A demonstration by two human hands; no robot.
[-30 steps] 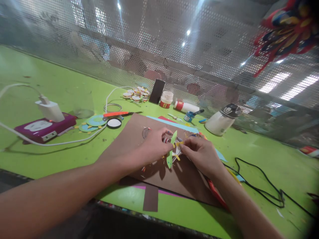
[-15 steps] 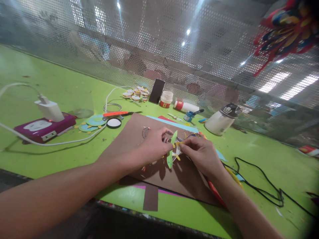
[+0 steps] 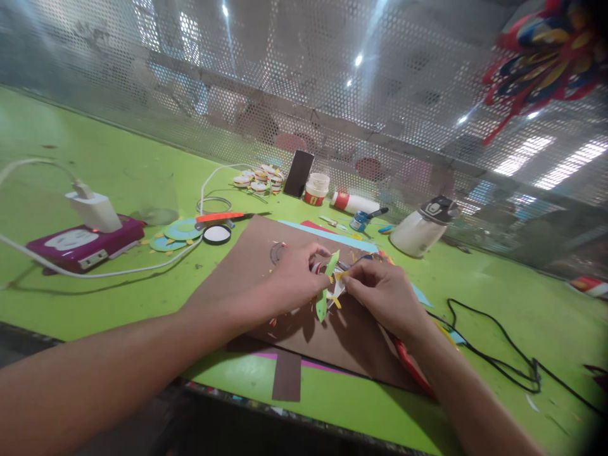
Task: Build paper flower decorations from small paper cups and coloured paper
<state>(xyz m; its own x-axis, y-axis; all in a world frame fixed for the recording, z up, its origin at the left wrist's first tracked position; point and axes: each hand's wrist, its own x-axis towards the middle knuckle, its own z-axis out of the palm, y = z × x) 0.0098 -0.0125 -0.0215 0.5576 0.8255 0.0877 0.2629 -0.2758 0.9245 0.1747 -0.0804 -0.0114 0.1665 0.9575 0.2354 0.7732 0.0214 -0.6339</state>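
My left hand (image 3: 299,275) is closed on a small paper craft, its fingers around a light-green disc (image 3: 322,305) seen nearly edge-on. White paper (image 3: 338,288) and yellow tabs show on the craft's right side. Pinched at that side, the fingertips of my right hand (image 3: 384,292) hold a small yellow paper piece (image 3: 342,277). Both hands are over a brown sheet (image 3: 223,285) strewn with paper scraps. Part of the craft is hidden behind my left fingers.
Left of the sheet are a craft knife (image 3: 221,217), blue-green paper discs (image 3: 183,229) and a purple power strip (image 3: 85,244). Behind stand a phone (image 3: 299,173), a glue jar (image 3: 316,190) and a white bottle (image 3: 420,229). A black cord (image 3: 494,364) lies at right.
The green disc has tilted slightly, its lower end shifting left. Both hands keep nearly the same place and grip.
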